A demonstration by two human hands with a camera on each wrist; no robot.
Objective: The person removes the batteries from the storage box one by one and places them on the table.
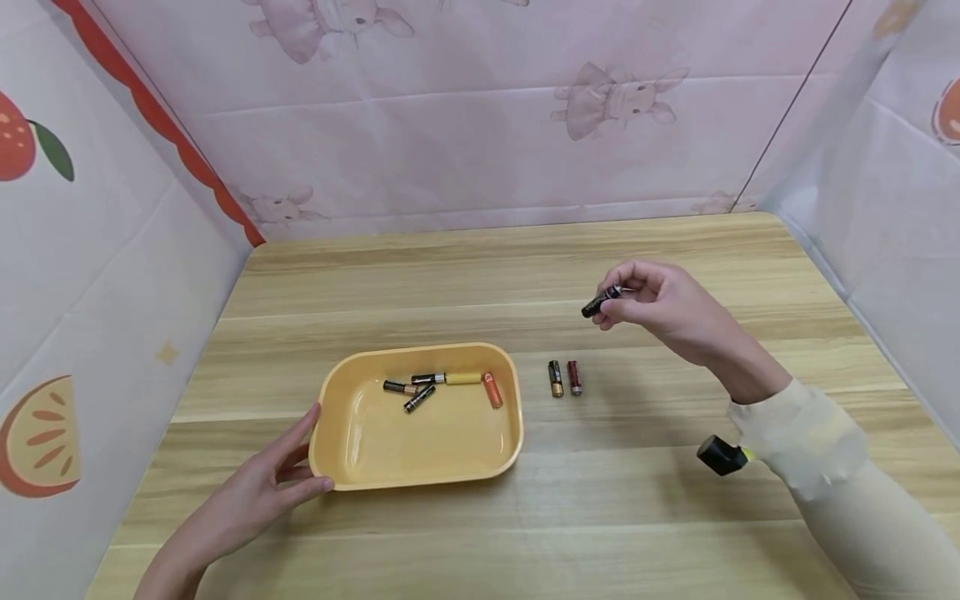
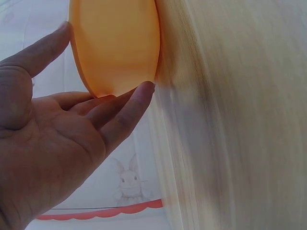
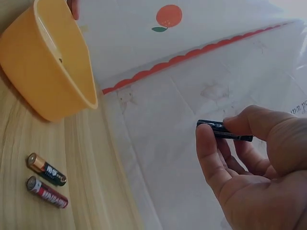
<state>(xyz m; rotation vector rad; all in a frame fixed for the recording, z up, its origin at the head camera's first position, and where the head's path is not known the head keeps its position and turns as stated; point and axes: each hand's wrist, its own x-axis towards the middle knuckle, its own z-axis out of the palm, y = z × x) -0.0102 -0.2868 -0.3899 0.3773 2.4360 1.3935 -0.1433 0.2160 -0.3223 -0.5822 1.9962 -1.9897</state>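
A yellow plastic basin (image 1: 420, 483) stands on the table, with several batteries in its far part, among them an orange battery (image 1: 492, 390) and a yellow battery (image 1: 463, 378). My left hand (image 1: 258, 483) rests against the basin's left end, fingers spread and fairly straight along the outer wall and rim. Between thumb and fingertips, my right hand (image 1: 660, 308) pinches a black battery (image 3: 218, 129) above the table, right of the basin. Below it, a black and gold battery (image 1: 555, 378) and a dark red battery (image 1: 574, 378) lie side by side on the wood.
The wood-grain table (image 1: 600, 517) is bordered by printed cloth walls (image 1: 465, 150) at the back and both sides. A black device (image 1: 722, 455) sticks out from the right sleeve near the wrist.
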